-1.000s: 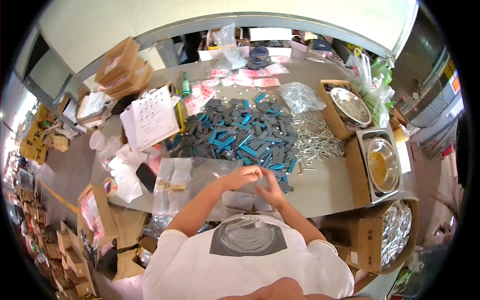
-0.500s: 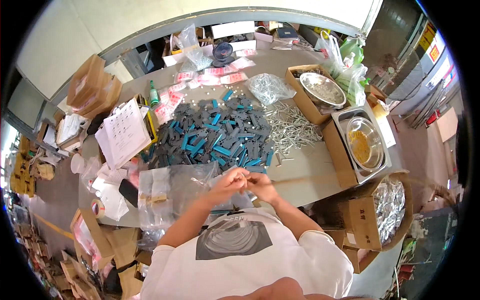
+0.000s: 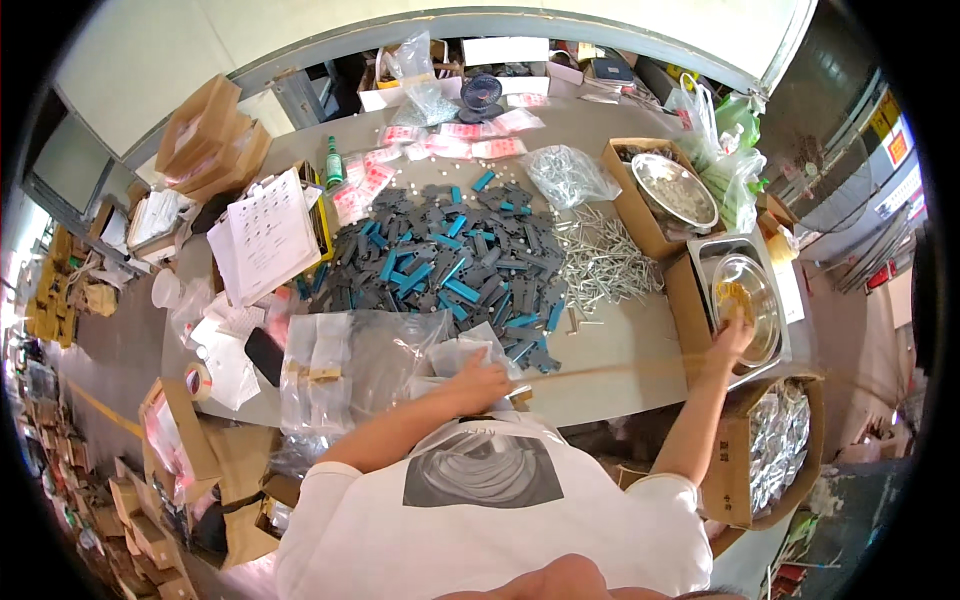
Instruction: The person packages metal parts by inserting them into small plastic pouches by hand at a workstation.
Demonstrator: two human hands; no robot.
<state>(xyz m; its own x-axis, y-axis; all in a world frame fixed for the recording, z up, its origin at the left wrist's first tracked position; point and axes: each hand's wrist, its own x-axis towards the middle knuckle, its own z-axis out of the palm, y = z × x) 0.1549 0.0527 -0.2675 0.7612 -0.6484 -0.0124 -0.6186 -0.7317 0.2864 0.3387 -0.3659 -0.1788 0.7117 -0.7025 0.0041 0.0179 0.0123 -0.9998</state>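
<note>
Left hand (image 3: 483,382) resting on a small clear plastic bag (image 3: 462,356) at the near edge of the grey table (image 3: 620,350), fingers curled down over the film and pinning it; whether the thumb closes underneath cannot be told. Right hand (image 3: 733,335) reached out to the side into the round steel bowl (image 3: 745,298), fingertips dipped among small yellowish pieces (image 3: 731,293); whether any piece is pinched cannot be told. Bowl seated in a square steel tray inside a cardboard box (image 3: 690,300).

Beside the bag, towards the left, a stack of larger clear bags (image 3: 350,365). Beyond it, a heap of dark grey and blue plastic parts (image 3: 450,265), then a scatter of bright metal pins (image 3: 605,265).

Bag judged light, limp and slippery: best taken at its open rim, thumb against fingers. Yellowish pieces judged small, stiff and light: fingertip pinch, a few at once.
</note>
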